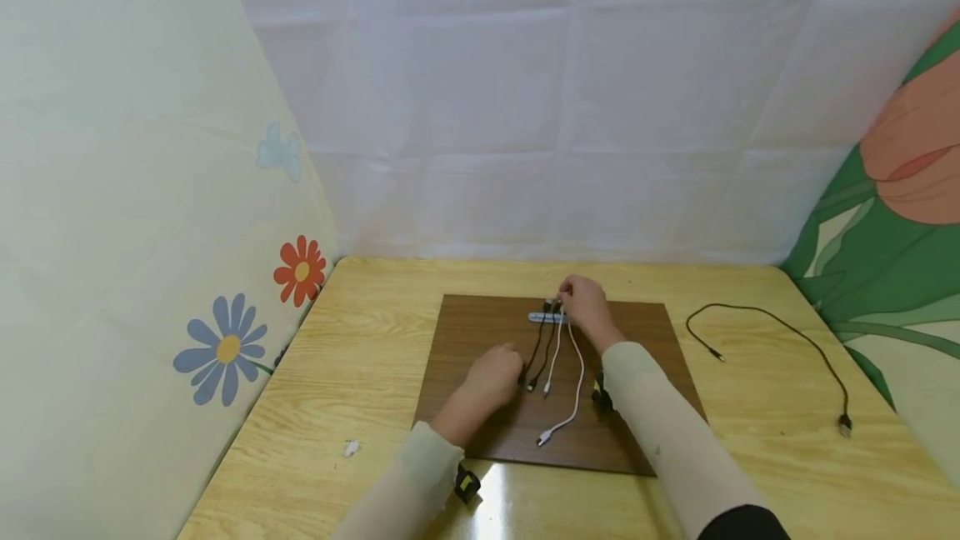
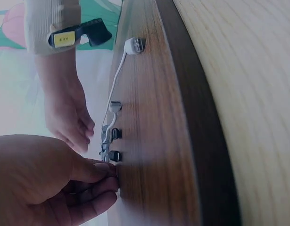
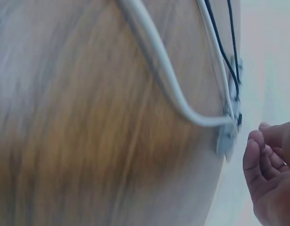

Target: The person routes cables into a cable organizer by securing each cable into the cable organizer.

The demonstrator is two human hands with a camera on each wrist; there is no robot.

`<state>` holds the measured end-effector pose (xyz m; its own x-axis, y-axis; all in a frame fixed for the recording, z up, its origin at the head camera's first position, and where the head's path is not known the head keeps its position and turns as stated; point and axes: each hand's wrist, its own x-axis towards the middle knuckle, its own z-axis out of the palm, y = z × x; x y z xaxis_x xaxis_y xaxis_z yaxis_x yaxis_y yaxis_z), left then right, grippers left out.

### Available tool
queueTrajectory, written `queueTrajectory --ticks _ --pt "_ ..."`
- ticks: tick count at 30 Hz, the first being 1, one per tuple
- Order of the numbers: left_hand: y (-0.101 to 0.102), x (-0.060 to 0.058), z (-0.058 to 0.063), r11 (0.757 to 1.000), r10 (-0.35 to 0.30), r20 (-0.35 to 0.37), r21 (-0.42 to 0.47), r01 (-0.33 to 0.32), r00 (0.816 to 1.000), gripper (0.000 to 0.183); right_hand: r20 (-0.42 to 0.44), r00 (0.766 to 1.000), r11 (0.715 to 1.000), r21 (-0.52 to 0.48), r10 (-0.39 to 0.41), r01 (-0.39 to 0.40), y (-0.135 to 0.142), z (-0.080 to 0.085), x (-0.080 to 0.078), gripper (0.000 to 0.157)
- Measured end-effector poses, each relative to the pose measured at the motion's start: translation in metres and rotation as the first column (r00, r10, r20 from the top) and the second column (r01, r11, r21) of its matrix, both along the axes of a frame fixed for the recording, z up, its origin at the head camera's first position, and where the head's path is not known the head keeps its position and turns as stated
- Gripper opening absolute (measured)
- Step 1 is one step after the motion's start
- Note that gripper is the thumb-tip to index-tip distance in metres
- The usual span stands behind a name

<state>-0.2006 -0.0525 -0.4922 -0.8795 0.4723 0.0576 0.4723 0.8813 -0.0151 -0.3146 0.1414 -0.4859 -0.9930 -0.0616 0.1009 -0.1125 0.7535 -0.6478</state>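
Two white charging cables (image 1: pixel 580 373) and two black charging cables (image 1: pixel 536 348) run from a pale blue-grey cable holder (image 1: pixel 537 317) over a dark brown board (image 1: pixel 480 432). My right hand (image 1: pixel 587 304) hovers just beyond the holder's right end. In the right wrist view its fingers (image 3: pixel 252 160) are loosely bent, apart from the holder, with nothing visible between them. My left hand (image 1: pixel 491 379) rests at the board's left part, fingers loosely curled beside a black connector (image 2: pixel 115 156). I see no cable gripped there, though its palm side is partly hidden.
Another black cable (image 1: pixel 783 322) lies curved on the wooden table (image 1: pixel 360 357) right of the board. A small white scrap (image 1: pixel 351 447) is at the left. A white sheet (image 1: pixel 480 107) hangs behind the table, with flower-patterned sheets at both sides.
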Motion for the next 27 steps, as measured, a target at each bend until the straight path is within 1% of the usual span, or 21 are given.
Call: queueTrajectory --ticks 3,5,9,12,14,16,21,24,27 --pt "-0.003 0.0 -0.001 0.999 0.014 0.027 0.03 -0.014 1.0 0.013 -0.006 1.0 1.0 0.007 -0.028 0.028 0.012 0.004 0.002 0.019" --pt "-0.006 -0.001 -0.002 0.999 0.02 0.038 0.048 -0.022 0.999 0.019 -0.018 0.999 0.999 0.016 -0.047 0.047 0.022 0.006 0.003 0.02" --pt "-0.012 -0.001 -0.002 0.998 0.007 0.027 0.063 -0.008 1.0 0.027 -0.033 0.997 0.997 0.021 -0.076 0.076 0.042 0.009 0.006 0.021" --pt "-0.018 -0.001 -0.001 0.997 -0.016 0.013 0.072 0.015 1.0 0.024 -0.038 0.995 0.995 0.03 -0.09 0.091 0.058 0.008 0.007 0.022" --pt "-0.023 -0.002 -0.001 0.996 -0.016 0.02 0.086 0.014 1.0 0.022 -0.036 0.994 0.994 0.031 -0.102 0.103 0.069 0.007 0.009 0.024" --pt "-0.029 -0.003 -0.002 0.994 -0.004 0.032 0.107 0.001 0.999 0.024 -0.033 0.993 0.993 0.031 -0.114 0.115 0.078 0.007 0.01 0.026" --pt "-0.048 -0.007 -0.002 0.99 0.042 0.074 0.13 -0.052 0.996 0.042 -0.002 0.989 0.989 0.027 -0.145 0.145 0.098 0.007 0.016 0.03" --pt "-0.056 -0.009 -0.001 0.988 0.065 0.111 0.132 -0.08 0.992 0.051 0.025 0.988 0.988 0.028 -0.152 0.151 0.107 0.007 0.019 0.036" --pt "-0.06 -0.011 -0.002 0.982 0.083 0.157 0.153 -0.108 0.984 0.057 0.051 0.987 0.988 0.036 -0.153 0.152 0.117 0.006 0.021 0.041"
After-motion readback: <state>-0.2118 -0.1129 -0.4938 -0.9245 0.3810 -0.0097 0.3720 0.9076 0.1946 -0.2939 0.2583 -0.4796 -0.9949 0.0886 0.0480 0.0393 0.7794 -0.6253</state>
